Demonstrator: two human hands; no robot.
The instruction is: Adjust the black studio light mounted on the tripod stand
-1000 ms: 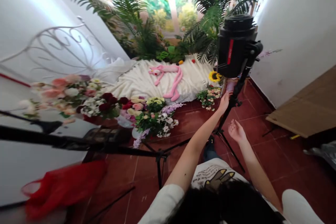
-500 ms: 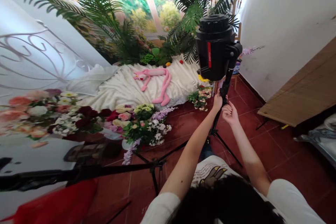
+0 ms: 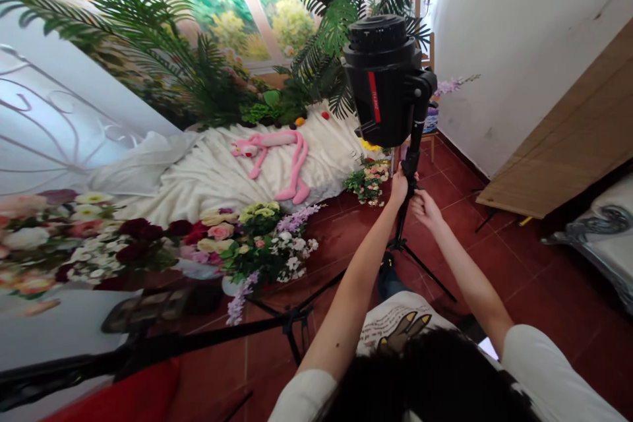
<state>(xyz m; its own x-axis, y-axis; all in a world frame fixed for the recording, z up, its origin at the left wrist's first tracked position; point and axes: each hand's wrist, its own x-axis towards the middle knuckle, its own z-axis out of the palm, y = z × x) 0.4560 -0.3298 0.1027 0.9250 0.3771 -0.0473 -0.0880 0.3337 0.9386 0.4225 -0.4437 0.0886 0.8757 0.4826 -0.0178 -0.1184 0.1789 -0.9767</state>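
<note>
A black studio light with a red stripe is mounted on top of a black light stand. My left hand is wrapped around the stand's column just below the light. Close beside it on the right, my right hand has its fingers curled against a small knob on the column; the fingertips partly hide that knob. Below my hands, the stand's legs spread over the red tile floor.
Left of the stand, a pink plush toy lies on a white furry cloth. Artificial flowers and a second stand are at the left. A wooden panel leans at the right, near a silver-framed seat.
The view has shifted, and the light and stand appear slightly further left and more tilted. Both hands stay at the column, my right fingers now closer against it.
</note>
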